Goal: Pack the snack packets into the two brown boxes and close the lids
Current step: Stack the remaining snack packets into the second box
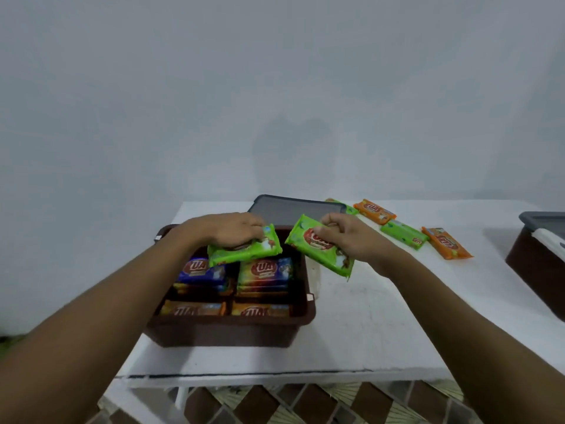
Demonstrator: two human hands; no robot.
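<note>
An open brown box (pixel 232 328) stands on the white table in front of me, holding several snack packets in blue, orange and mixed colours. My left hand (pixel 227 229) holds a green packet (pixel 247 250) over the box's far side. My right hand (pixel 351 237) pinches a second green packet (pixel 318 247), tilted, just above the box's right rim. A grey lid (pixel 290 208) lies flat behind the box. A second brown box (pixel 538 264) with a grey lid on it sits at the right edge.
Loose packets lie on the table at the back right: an orange one (pixel 374 211), a green one (pixel 403 234), another orange one (pixel 446 243), and a green one (pixel 348 206) partly behind the lid. The white table (pixel 360 332) ends near me; tiled floor lies below.
</note>
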